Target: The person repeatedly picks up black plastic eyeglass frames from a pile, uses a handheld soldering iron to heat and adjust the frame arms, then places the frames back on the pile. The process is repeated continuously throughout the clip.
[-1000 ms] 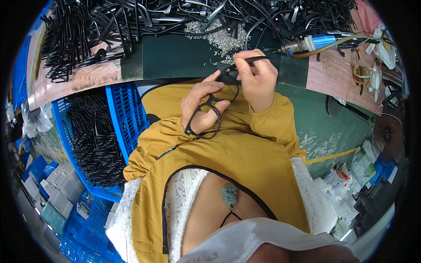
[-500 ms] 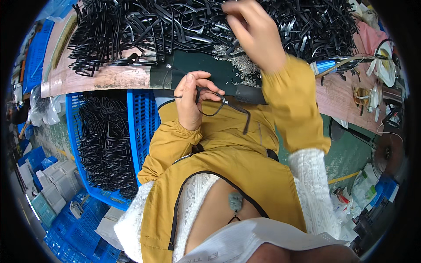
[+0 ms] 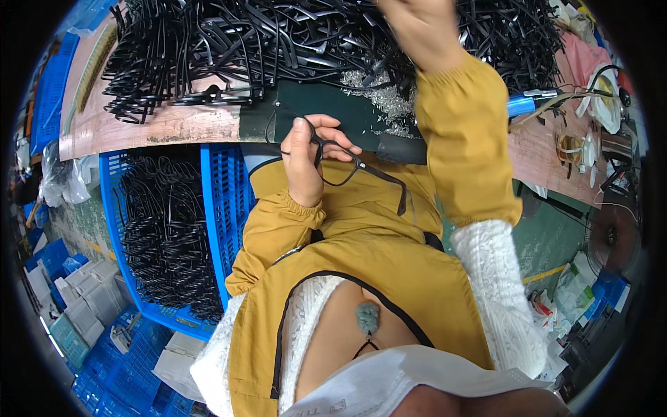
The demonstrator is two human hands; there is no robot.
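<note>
A black eyeglasses frame (image 3: pixel 381 175) is held by one side in my left hand (image 3: pixel 306 156), just in front of the bench edge. Its temple points off to the right, the bent tip hanging down over my yellow apron. My left thumb and fingers are closed on the rim. Over the heap of black eyeglass temples (image 3: pixel 306 38) at the far side, my right hand (image 3: pixel 427 31) is stretched out and blurred. Its fingers run past the top of the picture, so whether they hold anything is hidden. Small silvery screw-like pieces (image 3: pixel 389 101) lie near my right wrist on the dark green mat (image 3: pixel 306 104).
Below the bench at left, a blue crate (image 3: pixel 215 222) holds many black eyeglass frames (image 3: pixel 167 236). A tool with a blue handle (image 3: pixel 521 105) and cord lies right of my right sleeve. A glass cup (image 3: pixel 570 148) stands farther right. A fan (image 3: pixel 611 236) stands at right.
My right hand has moved farther away and a little to the right, partly out of the picture. My left hand keeps hold of the eyeglasses frame, nearly unmoved.
</note>
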